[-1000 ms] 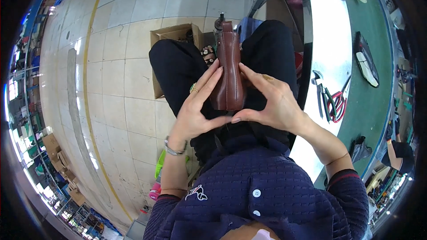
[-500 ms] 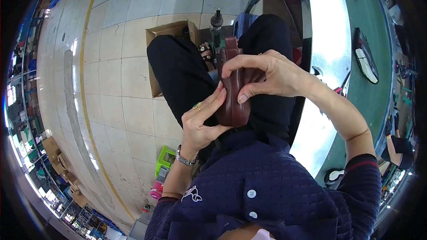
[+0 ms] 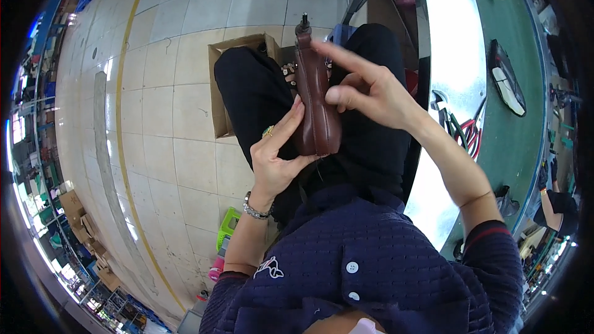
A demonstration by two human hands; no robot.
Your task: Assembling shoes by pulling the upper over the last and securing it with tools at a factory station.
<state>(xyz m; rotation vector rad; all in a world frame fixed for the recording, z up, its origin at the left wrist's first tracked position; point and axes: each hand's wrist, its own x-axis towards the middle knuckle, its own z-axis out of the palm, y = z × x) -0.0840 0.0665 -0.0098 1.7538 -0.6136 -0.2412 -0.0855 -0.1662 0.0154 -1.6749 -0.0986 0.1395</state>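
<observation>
Item: one glossy brown leather shoe-shaped piece [image 3: 319, 111], centre of the frame, between my black-trousered knees [image 3: 247, 89]; lengthwise seam apparently stitched already, what remains cannot be told. My left hand [image 3: 272, 164]: cupping its lower left, thumb at the lower end. My right hand [image 3: 385, 100]: loosely parted, index finger at the top tab [image 3: 304, 41], contact uncertain. Right of frame: red-handled metal tools [image 3: 473, 138], shiny metal bench strip [image 3: 455, 43]. Upper left of centre: brown cardboard box [image 3: 220, 114].

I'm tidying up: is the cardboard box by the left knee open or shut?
Open: the cardboard box is uncovered where visible, showing something dark inside.
</observation>
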